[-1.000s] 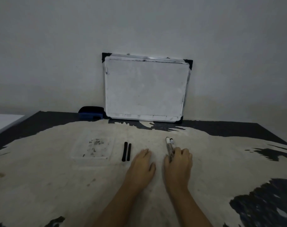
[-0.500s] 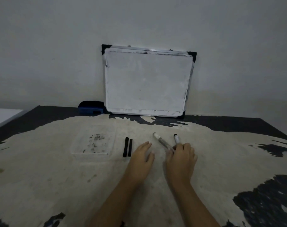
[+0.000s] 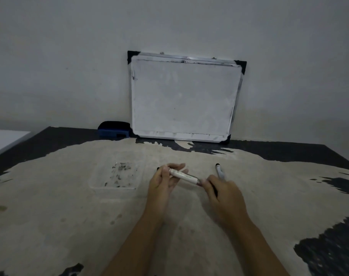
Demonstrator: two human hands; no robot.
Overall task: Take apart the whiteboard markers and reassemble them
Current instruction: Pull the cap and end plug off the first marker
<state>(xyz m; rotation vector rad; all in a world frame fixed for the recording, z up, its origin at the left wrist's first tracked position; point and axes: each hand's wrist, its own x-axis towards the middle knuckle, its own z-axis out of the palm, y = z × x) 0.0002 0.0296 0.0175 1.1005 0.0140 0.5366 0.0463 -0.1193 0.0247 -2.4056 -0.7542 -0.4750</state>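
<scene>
A white marker barrel point(image 3: 183, 175) is held between both hands above the table, slanting down to the right. My left hand point(image 3: 163, 183) pinches its upper left end. My right hand point(image 3: 222, 193) grips its lower right end. A second uncapped marker point(image 3: 219, 171) lies on the table just beyond my right hand, tip pointing away. The two black caps are mostly hidden behind my left hand; only a dark end point(image 3: 158, 168) shows.
A clear shallow tray point(image 3: 116, 176) with black smudges sits left of my hands. A small whiteboard point(image 3: 184, 98) leans on the wall at the back, with a blue eraser point(image 3: 113, 130) beside it. The worn table point(image 3: 70, 216) has dark edges.
My right hand lifted one marker off the table and my left hand came up to take its other end. The second marker stayed on the table.
</scene>
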